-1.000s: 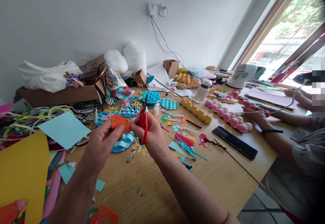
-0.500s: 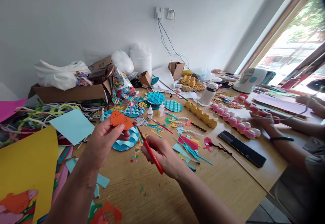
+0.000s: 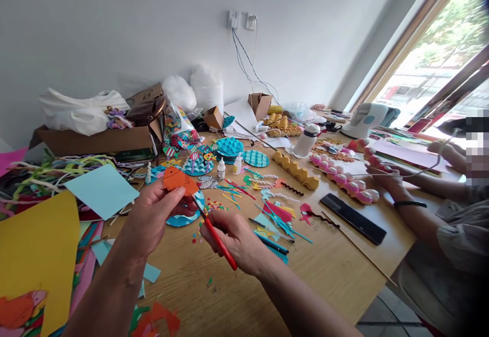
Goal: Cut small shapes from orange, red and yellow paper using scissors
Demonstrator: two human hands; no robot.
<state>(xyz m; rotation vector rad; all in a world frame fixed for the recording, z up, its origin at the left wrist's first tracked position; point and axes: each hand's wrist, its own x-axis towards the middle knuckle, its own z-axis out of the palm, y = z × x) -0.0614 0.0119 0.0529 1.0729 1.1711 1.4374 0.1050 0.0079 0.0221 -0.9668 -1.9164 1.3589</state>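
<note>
An orange paper piece [image 3: 174, 179] with a fish outline drawn on it is pinched in my left hand [image 3: 155, 215]. My right hand [image 3: 233, 237] grips red-handled scissors [image 3: 219, 240], whose blades meet the lower right edge of the orange paper. Beneath the paper lies a round blue piece with wavy light strips [image 3: 187, 216], partly hidden by my left hand. Small coloured paper dots [image 3: 214, 206] are scattered between my hands. Two small glue bottles [image 3: 221, 169] stand just behind.
To the right lie a black phone [image 3: 353, 218], a wooden stick [image 3: 367, 254] and yellow egg-carton strips [image 3: 296, 170]. Another person's hands [image 3: 385, 179] work at the far right. Yellow paper [image 3: 38, 255] and light blue paper [image 3: 102, 190] lie at the left.
The scissors have come up against the orange paper, where before a gap showed between them. The view has shifted slightly, so the table things appear further left.
</note>
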